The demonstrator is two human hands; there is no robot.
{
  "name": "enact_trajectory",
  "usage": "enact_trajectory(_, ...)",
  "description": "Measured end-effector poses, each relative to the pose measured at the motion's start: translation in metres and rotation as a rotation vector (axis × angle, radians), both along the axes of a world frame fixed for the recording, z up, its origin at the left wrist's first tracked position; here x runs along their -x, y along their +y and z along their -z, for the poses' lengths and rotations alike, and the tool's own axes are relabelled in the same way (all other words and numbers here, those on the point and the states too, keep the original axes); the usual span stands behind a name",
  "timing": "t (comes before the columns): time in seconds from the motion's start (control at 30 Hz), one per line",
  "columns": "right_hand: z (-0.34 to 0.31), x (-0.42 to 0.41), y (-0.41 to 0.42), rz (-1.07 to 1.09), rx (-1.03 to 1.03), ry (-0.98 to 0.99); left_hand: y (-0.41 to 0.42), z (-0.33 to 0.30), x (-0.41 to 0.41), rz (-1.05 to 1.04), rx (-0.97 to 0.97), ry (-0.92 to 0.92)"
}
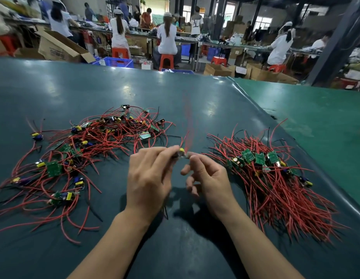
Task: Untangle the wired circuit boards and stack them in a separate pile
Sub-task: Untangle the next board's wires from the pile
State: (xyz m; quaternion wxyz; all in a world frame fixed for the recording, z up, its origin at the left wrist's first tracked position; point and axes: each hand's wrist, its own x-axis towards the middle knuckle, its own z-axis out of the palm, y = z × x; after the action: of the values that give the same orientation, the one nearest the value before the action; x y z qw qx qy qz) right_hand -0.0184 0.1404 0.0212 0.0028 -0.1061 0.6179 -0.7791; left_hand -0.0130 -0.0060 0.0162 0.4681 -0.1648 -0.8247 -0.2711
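Note:
A tangled heap of small green circuit boards (54, 168) with red and black wires spreads over the left of the dark green table (175, 101). On the right lies a neater pile of boards (259, 158), their red wires fanned toward me. Between the two, my left hand (148, 178) and my right hand (207, 178) pinch one small board (181, 153) with a yellow part, held above the table. Its red wires (188, 125) rise blurred above the fingers.
A lighter green mat (316, 117) adjoins the table on the right, with a small part at its far right edge. Beyond the table, several people sit on red stools at long benches among cardboard boxes (58, 47) and blue crates (118, 62).

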Motion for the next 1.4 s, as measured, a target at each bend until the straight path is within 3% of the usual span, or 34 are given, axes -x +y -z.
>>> enact_trajectory(0.13,-0.003,0.000,0.001,0.100,0.000,0.011,-0.002,-0.003,0.000,0.098,0.145,-0.006)
enact_trajectory(0.33,-0.005,0.004,0.005,0.209,0.079,-0.060,0.001,-0.005,-0.005,-0.073,0.085,0.159)
enact_trajectory(0.4,-0.008,0.005,0.006,0.238,0.157,-0.066,0.008,-0.005,-0.011,0.062,0.132,0.244)
enact_trajectory(0.47,-0.009,0.006,0.008,0.252,0.223,-0.065,0.018,0.001,-0.013,0.239,0.134,0.091)
enact_trajectory(0.6,-0.010,0.003,0.009,0.213,0.189,-0.056,0.028,0.004,-0.009,0.232,-0.341,-0.549)
enact_trajectory(0.7,-0.010,0.002,0.011,0.105,0.214,-0.070,0.022,0.000,-0.001,0.385,-0.798,-0.681)
enact_trajectory(0.77,-0.012,0.001,0.013,0.038,0.222,-0.076,0.021,-0.002,-0.001,0.526,-0.985,-0.687)
enact_trajectory(0.9,-0.012,0.001,0.011,0.004,0.220,-0.091,0.022,-0.005,-0.003,0.547,-0.972,-0.513)
enact_trajectory(1.03,-0.008,0.003,0.005,0.115,0.133,-0.038,0.022,-0.002,-0.003,0.496,-0.913,-0.422)
enact_trajectory(1.1,-0.007,0.005,0.004,0.155,0.165,-0.044,0.022,-0.003,-0.003,0.591,-1.077,-0.487)
enact_trajectory(1.2,-0.007,0.006,0.004,0.153,0.229,-0.047,0.022,-0.003,-0.001,0.752,-1.378,-0.726)
enact_trajectory(1.3,-0.007,0.007,0.003,0.150,0.250,-0.020,0.024,0.000,-0.001,0.769,-1.337,-0.862)
enact_trajectory(1.4,-0.004,0.007,0.005,0.177,0.063,0.055,0.025,0.000,0.002,0.662,-1.306,-0.712)
